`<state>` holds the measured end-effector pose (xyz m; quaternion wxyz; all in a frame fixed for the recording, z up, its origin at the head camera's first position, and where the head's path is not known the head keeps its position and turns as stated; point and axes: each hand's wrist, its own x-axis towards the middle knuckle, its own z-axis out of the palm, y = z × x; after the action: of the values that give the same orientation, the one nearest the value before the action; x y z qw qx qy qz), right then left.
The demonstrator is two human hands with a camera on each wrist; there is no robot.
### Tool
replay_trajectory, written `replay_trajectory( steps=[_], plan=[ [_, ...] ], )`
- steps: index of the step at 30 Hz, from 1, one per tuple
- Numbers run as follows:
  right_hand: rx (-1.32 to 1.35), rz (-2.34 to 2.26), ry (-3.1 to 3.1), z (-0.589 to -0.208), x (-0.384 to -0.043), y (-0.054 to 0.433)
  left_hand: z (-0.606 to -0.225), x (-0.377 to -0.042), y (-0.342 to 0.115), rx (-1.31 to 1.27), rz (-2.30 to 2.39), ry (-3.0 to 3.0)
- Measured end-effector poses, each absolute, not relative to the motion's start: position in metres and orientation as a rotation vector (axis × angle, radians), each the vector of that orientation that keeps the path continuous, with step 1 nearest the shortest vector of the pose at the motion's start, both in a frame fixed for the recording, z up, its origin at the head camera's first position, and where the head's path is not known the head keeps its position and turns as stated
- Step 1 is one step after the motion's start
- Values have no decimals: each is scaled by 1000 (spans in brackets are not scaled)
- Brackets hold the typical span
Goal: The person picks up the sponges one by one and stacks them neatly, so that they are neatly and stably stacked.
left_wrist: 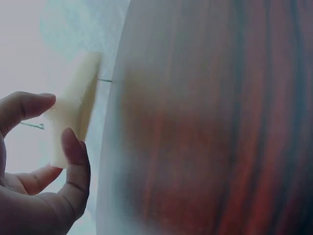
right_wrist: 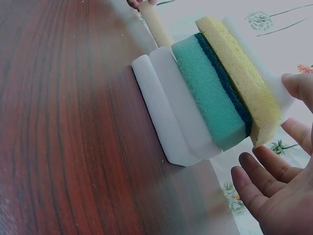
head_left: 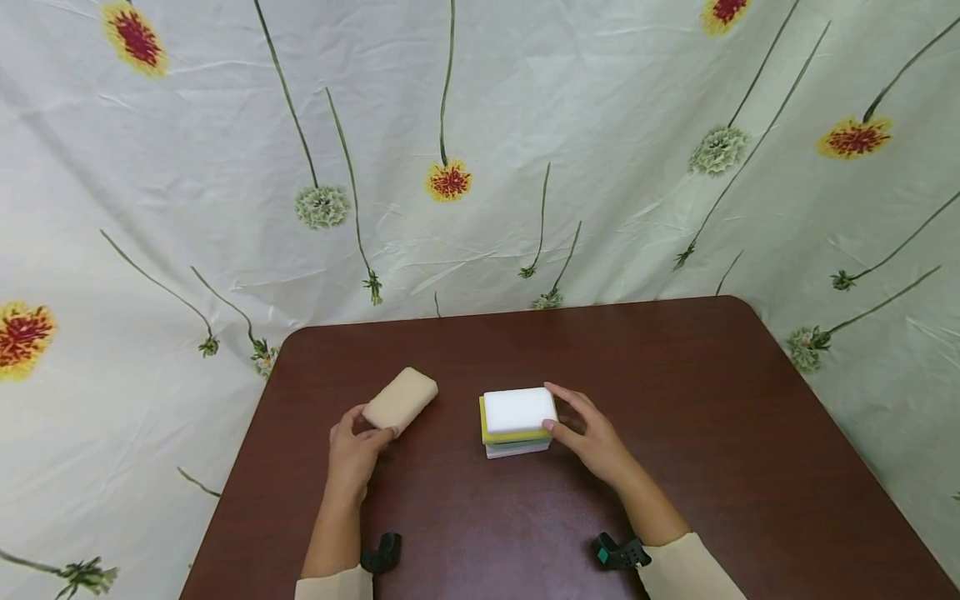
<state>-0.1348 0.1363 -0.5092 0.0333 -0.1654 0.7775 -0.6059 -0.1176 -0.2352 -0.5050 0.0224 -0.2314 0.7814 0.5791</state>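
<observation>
In the head view my left hand (head_left: 352, 454) holds a beige sponge (head_left: 401, 400) by its near end, tilted, left of a stack of sponges. The left wrist view shows the thumb and fingers curled round the beige sponge (left_wrist: 73, 110). My right hand (head_left: 592, 433) grips the white sponge (head_left: 519, 410) on top of the stack, thumb at its near right corner and a finger at the far one. Under it lie a yellow sponge (right_wrist: 234, 73), a teal sponge (right_wrist: 210, 93) with a dark scouring layer, and two white sponges (right_wrist: 171, 107) at the bottom.
The stack stands on a dark reddish-brown wooden table (head_left: 712, 417) with rounded far corners. A pale cloth (head_left: 495, 100) printed with flowers hangs behind and beside it. Black straps (head_left: 621, 552) sit at both wrists.
</observation>
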Motion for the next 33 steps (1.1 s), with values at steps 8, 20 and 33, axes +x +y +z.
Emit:
replay_trajectory(
  steps=[8, 20, 33],
  plan=[
    [-521, -1867, 2394, -510, -135, 136, -492, -115, -229, -655, 1845, 2426],
    [-508, -1855, 2395, -512, -136, 136, -469, -112, -214, -546, 1992, 2338],
    [-502, -1826, 2405, -509, -135, 135, -446, -106, -195, -358, 2150, 2218]
  ],
)
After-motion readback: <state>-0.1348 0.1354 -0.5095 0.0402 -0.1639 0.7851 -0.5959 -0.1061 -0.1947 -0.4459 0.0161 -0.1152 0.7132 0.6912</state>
